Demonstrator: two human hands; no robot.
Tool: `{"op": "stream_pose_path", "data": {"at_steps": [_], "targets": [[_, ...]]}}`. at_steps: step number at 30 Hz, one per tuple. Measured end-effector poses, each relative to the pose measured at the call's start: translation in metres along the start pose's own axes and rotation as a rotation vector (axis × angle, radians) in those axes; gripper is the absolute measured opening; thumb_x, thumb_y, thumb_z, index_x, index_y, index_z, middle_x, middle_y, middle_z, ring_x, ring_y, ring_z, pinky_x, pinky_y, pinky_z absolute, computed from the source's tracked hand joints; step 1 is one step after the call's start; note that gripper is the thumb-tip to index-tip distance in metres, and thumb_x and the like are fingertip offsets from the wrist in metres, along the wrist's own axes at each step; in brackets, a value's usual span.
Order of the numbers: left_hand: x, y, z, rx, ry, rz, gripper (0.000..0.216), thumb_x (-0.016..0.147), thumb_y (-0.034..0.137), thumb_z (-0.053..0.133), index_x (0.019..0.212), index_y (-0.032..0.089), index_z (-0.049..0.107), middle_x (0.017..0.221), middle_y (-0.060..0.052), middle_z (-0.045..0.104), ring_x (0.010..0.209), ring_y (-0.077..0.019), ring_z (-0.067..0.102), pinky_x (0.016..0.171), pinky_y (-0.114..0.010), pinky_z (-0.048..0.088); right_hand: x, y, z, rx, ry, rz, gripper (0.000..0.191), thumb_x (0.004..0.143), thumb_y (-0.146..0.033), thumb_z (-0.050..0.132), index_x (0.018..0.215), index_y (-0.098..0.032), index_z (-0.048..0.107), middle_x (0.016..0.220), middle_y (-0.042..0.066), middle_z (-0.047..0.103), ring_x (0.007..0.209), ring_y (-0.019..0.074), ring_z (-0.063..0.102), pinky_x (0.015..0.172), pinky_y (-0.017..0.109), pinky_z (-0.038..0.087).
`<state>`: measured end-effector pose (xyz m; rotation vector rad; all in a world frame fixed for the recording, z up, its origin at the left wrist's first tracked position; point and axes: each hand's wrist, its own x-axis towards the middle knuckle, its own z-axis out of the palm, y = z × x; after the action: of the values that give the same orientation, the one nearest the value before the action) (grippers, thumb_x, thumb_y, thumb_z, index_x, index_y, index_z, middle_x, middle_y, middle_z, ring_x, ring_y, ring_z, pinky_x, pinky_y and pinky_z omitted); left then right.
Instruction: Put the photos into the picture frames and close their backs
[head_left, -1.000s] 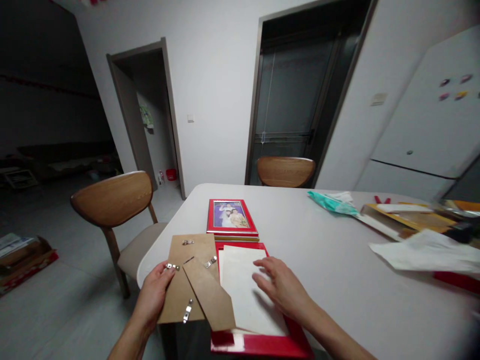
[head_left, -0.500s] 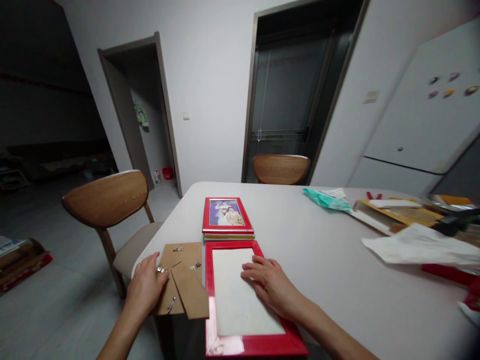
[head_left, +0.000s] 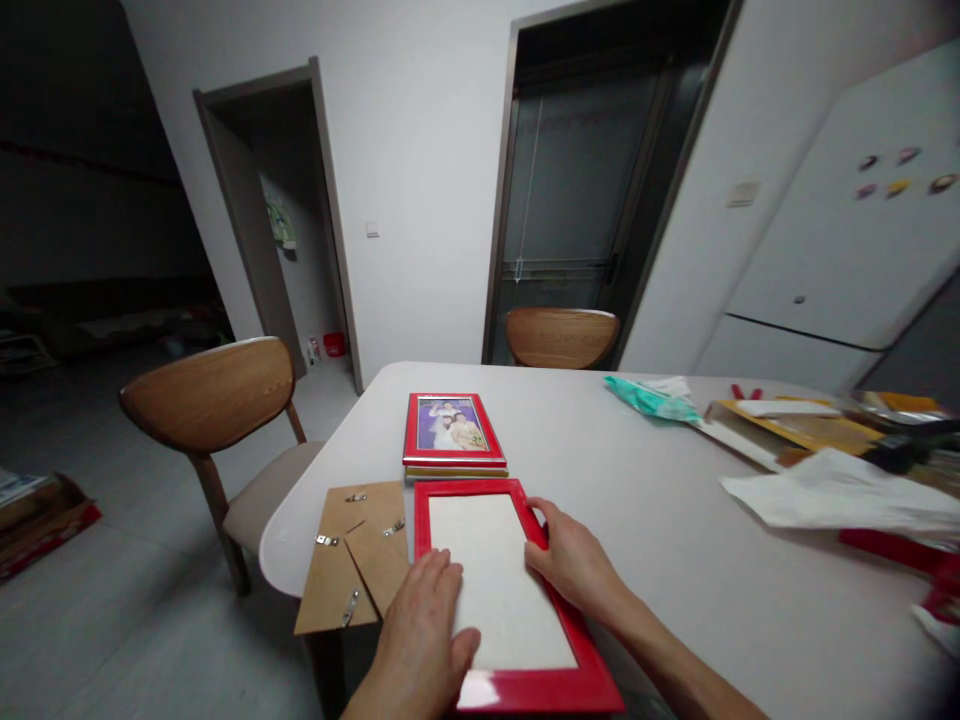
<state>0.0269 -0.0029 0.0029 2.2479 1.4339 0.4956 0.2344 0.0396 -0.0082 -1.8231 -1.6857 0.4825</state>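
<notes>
A red picture frame [head_left: 525, 688] lies face down near the table's front edge, with a white sheet [head_left: 495, 575] inside it. My left hand [head_left: 424, 640] rests flat on the frame's left side and the sheet. My right hand [head_left: 574, 560] grips the frame's right edge. A brown backing board [head_left: 337, 580] with metal clips and a stand lies loose to the left of the frame, partly over the table edge. A second red frame [head_left: 452, 430] holding a photo sits just behind, on top of other frames.
The white table [head_left: 637, 500] carries papers [head_left: 840, 495], a teal bag [head_left: 652, 400] and flat yellow packaging [head_left: 802, 425] at the right. Wooden chairs stand at the left [head_left: 210, 395] and far side [head_left: 562, 338]. A fridge [head_left: 840, 230] stands at the right.
My left hand let go of the backing board, which now lies on the table, and moved onto the frame. My right hand shifted from the white sheet to the frame's right edge.
</notes>
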Motion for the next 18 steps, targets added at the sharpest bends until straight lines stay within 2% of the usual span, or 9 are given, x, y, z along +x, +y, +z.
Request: {"op": "stream_pose_path", "data": {"at_steps": [4, 7, 10, 12, 15, 18], "targets": [[0.005, 0.021, -0.005, -0.215, 0.030, -0.041, 0.058, 0.067, 0.031, 0.053, 0.119, 0.009, 0.041, 0.127, -0.015, 0.040, 0.117, -0.0269, 0.034, 0.099, -0.042, 0.025, -0.006, -0.022, -0.016, 0.686, -0.111, 0.311, 0.062, 0.063, -0.019, 0.045, 0.123, -0.015, 0.027, 0.065, 0.001, 0.059, 0.051, 0.0161, 0.055, 0.053, 0.030, 0.044], [0.012, 0.049, -0.004, -0.397, 0.085, -0.059, 0.072, 0.065, 0.038, 0.056, 0.127, 0.012, 0.028, 0.133, -0.012, 0.031, 0.121, -0.0247, 0.027, 0.100, -0.039, 0.023, -0.017, -0.047, -0.029, 1.049, -0.119, 0.321, 0.072, 0.064, -0.023, 0.051, 0.127, -0.023, 0.017, 0.062, -0.003, 0.060, 0.049, 0.0149, 0.056, 0.052, 0.029, 0.046], [0.022, 0.069, -0.005, -0.446, 0.180, -0.042, 0.076, 0.063, 0.030, 0.057, 0.129, 0.012, 0.022, 0.136, -0.010, 0.025, 0.124, -0.0225, 0.020, 0.102, -0.035, 0.018, -0.025, -0.062, -0.036, 1.157, -0.106, 0.247, 0.074, 0.062, -0.021, 0.057, 0.126, -0.027, 0.020, 0.067, -0.004, 0.061, 0.052, 0.0128, 0.057, 0.055, 0.027, 0.047], [0.025, 0.072, -0.011, -0.446, 0.214, -0.043, 0.073, 0.062, 0.022, 0.055, 0.127, 0.011, 0.025, 0.135, -0.010, 0.026, 0.123, -0.0221, 0.021, 0.102, -0.034, 0.018, -0.026, -0.063, -0.036, 1.186, -0.129, 0.213, 0.073, 0.061, -0.020, 0.058, 0.125, -0.026, 0.023, 0.072, -0.003, 0.062, 0.051, 0.0108, 0.055, 0.055, 0.025, 0.047], [0.025, 0.062, -0.027, -0.479, 0.253, -0.077, 0.065, 0.062, 0.016, 0.049, 0.124, 0.013, 0.029, 0.127, -0.011, 0.037, 0.113, -0.0218, 0.037, 0.093, -0.033, 0.032, -0.024, -0.059, -0.033, 1.175, -0.153, 0.201, 0.072, 0.060, -0.019, 0.059, 0.124, -0.023, 0.027, 0.070, -0.002, 0.063, 0.047, 0.0091, 0.053, 0.049, 0.022, 0.045], [0.021, 0.052, -0.037, -0.518, 0.239, -0.092, 0.057, 0.066, 0.020, 0.048, 0.121, 0.017, 0.033, 0.117, -0.010, 0.045, 0.100, -0.0211, 0.047, 0.082, -0.033, 0.041, -0.022, -0.059, -0.031, 1.152, -0.146, 0.268, 0.072, 0.060, -0.020, 0.058, 0.124, -0.023, 0.027, 0.069, -0.002, 0.063, 0.047, 0.0105, 0.055, 0.048, 0.023, 0.045]]}}
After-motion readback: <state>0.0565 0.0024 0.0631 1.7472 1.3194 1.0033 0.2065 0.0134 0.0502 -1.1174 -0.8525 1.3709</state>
